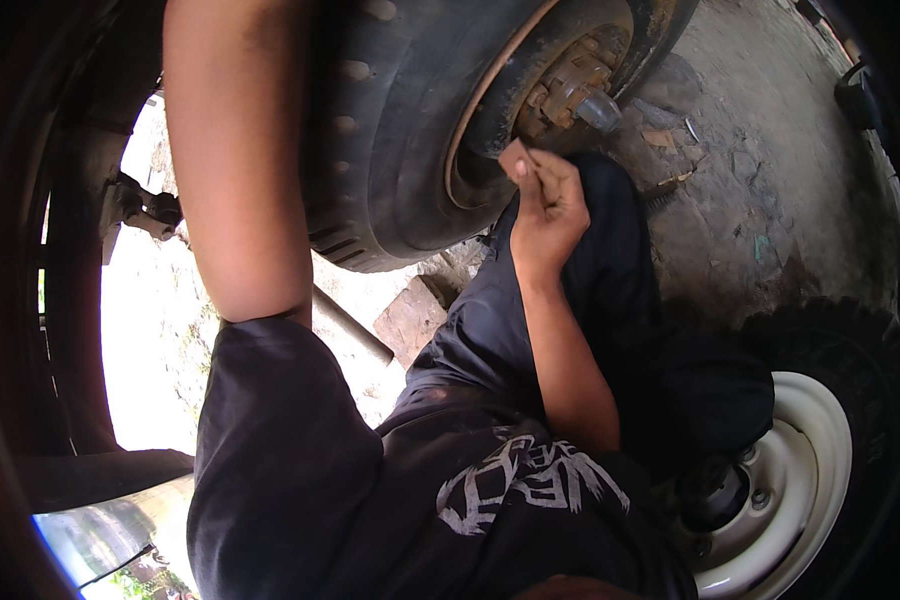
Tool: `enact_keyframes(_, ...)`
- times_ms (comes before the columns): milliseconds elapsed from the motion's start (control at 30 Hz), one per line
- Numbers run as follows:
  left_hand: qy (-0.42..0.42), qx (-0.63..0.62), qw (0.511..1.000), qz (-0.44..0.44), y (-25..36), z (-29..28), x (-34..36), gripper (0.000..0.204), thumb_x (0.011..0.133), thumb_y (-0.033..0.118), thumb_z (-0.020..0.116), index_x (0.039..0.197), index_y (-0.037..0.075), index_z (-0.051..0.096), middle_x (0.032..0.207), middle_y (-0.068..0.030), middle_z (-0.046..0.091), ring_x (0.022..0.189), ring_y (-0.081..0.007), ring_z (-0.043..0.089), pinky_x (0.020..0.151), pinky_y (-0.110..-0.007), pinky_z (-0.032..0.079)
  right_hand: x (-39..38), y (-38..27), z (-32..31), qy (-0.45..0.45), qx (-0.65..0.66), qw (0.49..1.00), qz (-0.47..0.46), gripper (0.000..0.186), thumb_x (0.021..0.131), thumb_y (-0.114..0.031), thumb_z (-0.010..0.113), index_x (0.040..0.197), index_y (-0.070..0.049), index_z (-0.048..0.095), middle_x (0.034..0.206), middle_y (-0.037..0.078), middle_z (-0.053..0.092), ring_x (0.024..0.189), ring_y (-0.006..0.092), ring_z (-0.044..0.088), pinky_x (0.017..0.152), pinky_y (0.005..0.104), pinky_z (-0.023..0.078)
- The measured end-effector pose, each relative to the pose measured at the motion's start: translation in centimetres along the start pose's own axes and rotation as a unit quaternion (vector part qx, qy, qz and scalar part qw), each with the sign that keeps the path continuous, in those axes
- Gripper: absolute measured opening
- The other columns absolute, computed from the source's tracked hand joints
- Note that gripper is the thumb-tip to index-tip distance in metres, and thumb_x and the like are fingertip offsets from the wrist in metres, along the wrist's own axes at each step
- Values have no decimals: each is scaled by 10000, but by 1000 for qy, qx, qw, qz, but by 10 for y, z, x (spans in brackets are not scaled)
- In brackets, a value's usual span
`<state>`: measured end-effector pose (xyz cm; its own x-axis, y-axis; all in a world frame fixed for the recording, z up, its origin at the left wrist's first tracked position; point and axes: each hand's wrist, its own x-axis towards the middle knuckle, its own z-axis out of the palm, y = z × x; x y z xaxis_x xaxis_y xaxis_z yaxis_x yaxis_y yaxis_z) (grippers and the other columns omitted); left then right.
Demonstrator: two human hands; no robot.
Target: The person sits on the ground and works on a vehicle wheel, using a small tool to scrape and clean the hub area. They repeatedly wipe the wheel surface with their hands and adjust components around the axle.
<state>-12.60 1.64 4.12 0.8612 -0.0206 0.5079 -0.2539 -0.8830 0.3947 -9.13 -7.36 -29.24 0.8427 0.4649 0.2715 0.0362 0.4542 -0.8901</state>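
In front of my raised knee, my right hand (550,205) is closed, pinching a small flat brown piece (516,160) between thumb and fingers. It looks like a folded scrap, but its exact kind is unclear. Just beyond it is the rusty wheel hub (570,95), set inside a large black tyre (400,130). I cannot tell whether the brown piece touches the wheel. My left forearm (235,160) reaches up past the tyre's left side and out through the top edge, so my left hand is out of sight.
A second wheel with a cream rim (820,440) lies close on my lower right. Below the tyre are a stone block (410,320) and a round bar (355,325). Scraps and a dark bristly strip (665,190) litter the rough floor (750,170). A dark frame borders the left.
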Motion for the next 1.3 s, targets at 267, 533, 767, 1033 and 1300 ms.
enact_keyframes(267, 61, 9, 998, 35, -39, 20, 8, 273, 920, 145, 861, 1104, -34, 768, 1029, -65, 775, 961, -134, 701, 910, -283, 565, -7, 1, 42, -83, -49, 993, -67, 404, 1010, 36, 561, 1405, 57, 645, 1303, 260, 736, 1214, 334, 738, 1027, 379, 582)
enact_keyframes(533, 47, -3, 999, 11, -24, 19, 6, 304, 909, 124, 865, 1142, -40, 761, 1060, -87, 776, 992, -146, 711, 916, -299, 574, -17, -9, 7, -245, -45, 968, 34, 698, 831, -10, 530, 1516, 116, 488, 1473, 374, 576, 1426, 478, 541, 1242, 461, 398)
enact_keyframes(767, 32, 125, 990, 57, -8, 13, -1, 330, 897, 131, 872, 1157, -38, 758, 1102, -113, 775, 1036, -181, 716, 950, -328, 567, -17, -2, 0, -307, -103, 945, 36, 736, 848, -22, 542, 1558, 117, 410, 1528, 370, 526, 1451, 485, 505, 1259, 478, 375)
enact_keyframes(1033, 11, -4, 996, 84, -60, 10, 14, 365, 887, 151, 878, 1180, -33, 760, 1123, -139, 778, 1062, -209, 729, 953, -350, 572, -13, -14, -12, -330, -160, 930, 9, 792, 849, -13, 604, 1574, 159, 333, 1519, 409, 496, 1433, 525, 495, 1264, 487, 372)
enact_keyframes(1300, 24, 141, 986, 85, -13, 21, 4, 384, 879, 151, 884, 1190, -35, 758, 1148, -149, 773, 1083, -234, 730, 987, -362, 561, -20, -13, -15, -310, -147, 939, -9, 723, 849, 14, 567, 1535, 157, 389, 1498, 418, 511, 1402, 513, 528, 1267, 492, 364)
